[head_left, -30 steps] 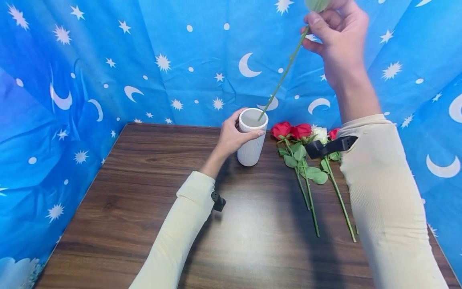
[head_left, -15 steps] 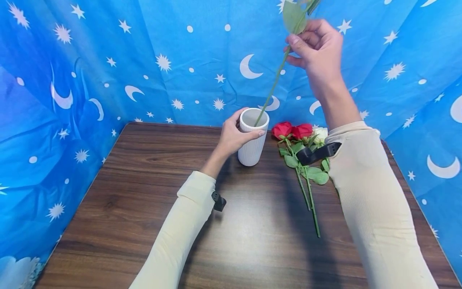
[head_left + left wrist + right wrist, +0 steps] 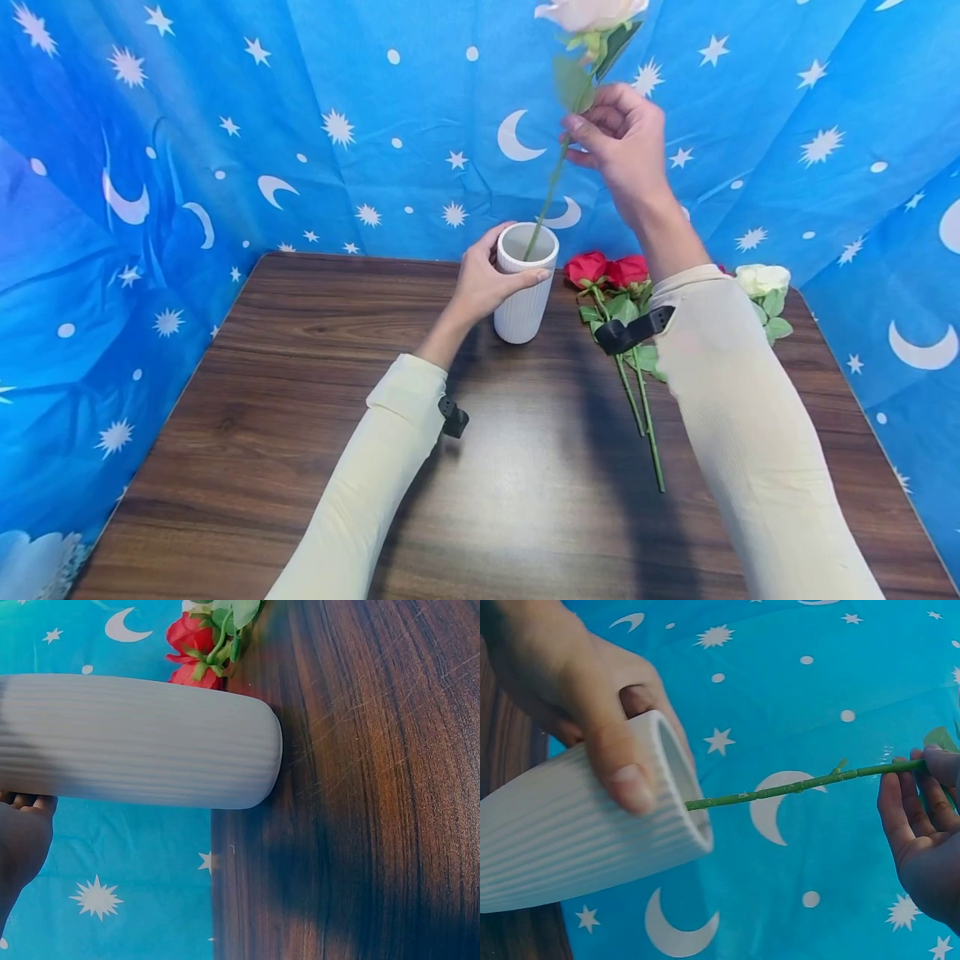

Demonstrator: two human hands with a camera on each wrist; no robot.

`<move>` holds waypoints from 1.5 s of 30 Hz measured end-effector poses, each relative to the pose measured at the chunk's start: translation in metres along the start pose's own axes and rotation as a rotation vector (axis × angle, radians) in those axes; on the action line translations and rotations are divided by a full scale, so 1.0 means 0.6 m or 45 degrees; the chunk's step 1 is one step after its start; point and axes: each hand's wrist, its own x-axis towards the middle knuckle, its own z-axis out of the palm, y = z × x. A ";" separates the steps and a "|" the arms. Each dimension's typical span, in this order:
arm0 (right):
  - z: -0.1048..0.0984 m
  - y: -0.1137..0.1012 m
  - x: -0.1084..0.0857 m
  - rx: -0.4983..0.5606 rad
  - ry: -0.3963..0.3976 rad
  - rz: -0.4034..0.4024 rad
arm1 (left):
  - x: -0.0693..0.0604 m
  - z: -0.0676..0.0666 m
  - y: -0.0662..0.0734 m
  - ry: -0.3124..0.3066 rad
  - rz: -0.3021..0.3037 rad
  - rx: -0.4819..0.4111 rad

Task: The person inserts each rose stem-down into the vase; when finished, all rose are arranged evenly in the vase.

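A white ribbed vase (image 3: 521,304) stands upright on the wooden table, and my left hand (image 3: 487,279) grips it near the rim, thumb across the front. Above and to the right, my right hand (image 3: 626,150) pinches the green stem of a pale pinkish-white rose (image 3: 592,12) just under its leaves. The bloom is cut off by the top edge of the head view. In the right wrist view the stem (image 3: 780,790) slants into the mouth of the vase (image 3: 592,825). The left wrist view shows the vase's side and base (image 3: 247,750) on the table.
Two red roses (image 3: 585,268) lie on the table right of the vase, stems toward the front. A white rose (image 3: 762,279) lies farther right, partly hidden by my right sleeve. A blue cloth (image 3: 375,108) with moons and stars hangs behind the table (image 3: 300,400).
My right hand has come down and to the left, carrying the rose. The stem's lower end has sunk deeper into the vase, and the bloom has entered view. My left hand and the vase stay put.
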 end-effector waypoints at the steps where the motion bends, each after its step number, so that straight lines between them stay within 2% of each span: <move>1: 0.001 0.005 0.000 -0.003 -0.007 0.007 | 0.000 0.000 0.000 0.000 -0.001 0.000; 10: 0.003 0.049 -0.008 -0.084 -0.046 0.062 | -0.001 -0.001 -0.002 0.004 -0.010 0.026; 24: -0.014 0.112 -0.014 -0.214 -0.037 0.178 | 0.009 0.001 0.001 0.028 0.001 0.021; 30: -0.019 0.127 -0.016 -0.220 -0.090 0.168 | 0.015 0.006 -0.001 0.039 -0.007 0.021; 33: -0.019 0.133 -0.024 -0.230 -0.113 0.151 | 0.011 0.005 -0.001 0.036 -0.002 0.019; 45: 0.008 0.143 -0.095 -0.206 -0.023 0.044 | -0.037 -0.019 -0.003 -0.042 0.059 -0.025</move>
